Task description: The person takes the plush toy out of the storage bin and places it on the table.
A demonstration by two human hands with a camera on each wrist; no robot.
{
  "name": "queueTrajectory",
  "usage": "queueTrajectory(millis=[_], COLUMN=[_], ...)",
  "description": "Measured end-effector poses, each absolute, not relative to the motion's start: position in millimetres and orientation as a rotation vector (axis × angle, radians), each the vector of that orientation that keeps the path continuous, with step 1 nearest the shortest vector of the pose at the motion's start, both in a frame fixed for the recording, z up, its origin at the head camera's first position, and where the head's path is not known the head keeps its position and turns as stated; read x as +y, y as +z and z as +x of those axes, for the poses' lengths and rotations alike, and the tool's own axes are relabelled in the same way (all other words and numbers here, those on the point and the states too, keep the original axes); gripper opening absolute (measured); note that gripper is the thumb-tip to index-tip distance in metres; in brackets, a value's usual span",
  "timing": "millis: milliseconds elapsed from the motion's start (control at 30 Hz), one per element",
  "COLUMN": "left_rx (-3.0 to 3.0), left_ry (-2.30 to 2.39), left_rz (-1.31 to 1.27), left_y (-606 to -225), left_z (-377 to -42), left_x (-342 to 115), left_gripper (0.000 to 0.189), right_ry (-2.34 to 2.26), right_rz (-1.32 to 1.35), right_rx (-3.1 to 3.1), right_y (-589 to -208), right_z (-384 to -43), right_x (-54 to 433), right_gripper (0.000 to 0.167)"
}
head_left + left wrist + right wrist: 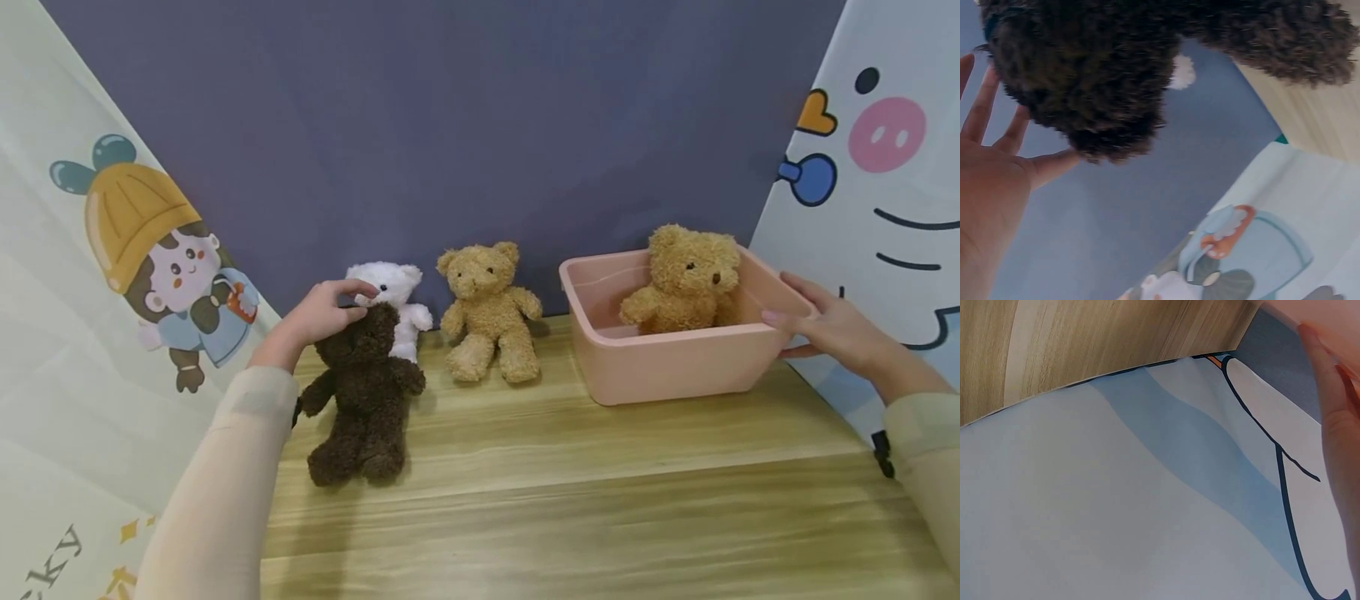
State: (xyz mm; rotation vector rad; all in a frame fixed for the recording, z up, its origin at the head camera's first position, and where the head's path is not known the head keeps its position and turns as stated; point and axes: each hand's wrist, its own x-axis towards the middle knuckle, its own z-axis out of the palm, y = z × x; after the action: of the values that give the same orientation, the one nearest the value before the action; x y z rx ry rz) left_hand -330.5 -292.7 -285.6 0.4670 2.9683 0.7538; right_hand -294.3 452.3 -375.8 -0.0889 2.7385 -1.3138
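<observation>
A dark brown teddy bear [367, 392] is upright at the left, partly in front of a white teddy bear [401, 287]. My left hand [318, 317] is at its head, fingers extended and spread. In the left wrist view the thumb of the left hand [997, 181] touches the fur of the brown bear [1085, 75]. A pink plastic bin [675, 367] stands at the right with a golden-brown teddy bear [693, 275] inside. My right hand [840, 325] grips the bin's right end. Only part of the right hand [1338, 431] shows in the right wrist view.
A light-brown teddy bear [483, 312] sits against the dark blue back panel [480, 125], between the white bear and the bin. Everything stands on a wood-grain tabletop [570, 517]. Printed cartoon panels flank it, a child [176, 267] at left and a pig nose [887, 133] at right.
</observation>
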Motion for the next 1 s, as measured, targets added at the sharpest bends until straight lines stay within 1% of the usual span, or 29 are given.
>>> queueTrajectory(millis=[233, 400, 533, 767, 1000], left_rx=[2.975, 2.957, 2.918, 2.868, 2.831], left_ry=[0.67, 0.605, 0.609, 0.601, 0.55], left_rz=[0.492, 0.543, 0.592, 0.714, 0.838], left_y=[-273.1, -263.8, -255.6, -242.9, -240.9], left_z=[-337.1, -342.7, -345.8, -353.5, -364.6], left_x=[-273.6, -247.5, -220.1, -165.9, -109.5], left_gripper=[0.039, 0.041, 0.04, 0.045, 0.041], right_ry=[-1.304, -1.288, -1.292, -1.295, -1.3], right_rz=[-0.103, -0.087, -0.09, -0.116, -0.142], right_rx=[2.749, 2.753, 2.748, 2.737, 2.736], right_y=[-373.3, -373.6, -374.1, -376.8, -377.1], right_z=[-295.4, -296.3, -296.4, -296.7, -298.6], right_x=[449.5, 450.7, 451.0, 450.6, 454.2], right_gripper=[0.102, 0.103, 0.103, 0.102, 0.098])
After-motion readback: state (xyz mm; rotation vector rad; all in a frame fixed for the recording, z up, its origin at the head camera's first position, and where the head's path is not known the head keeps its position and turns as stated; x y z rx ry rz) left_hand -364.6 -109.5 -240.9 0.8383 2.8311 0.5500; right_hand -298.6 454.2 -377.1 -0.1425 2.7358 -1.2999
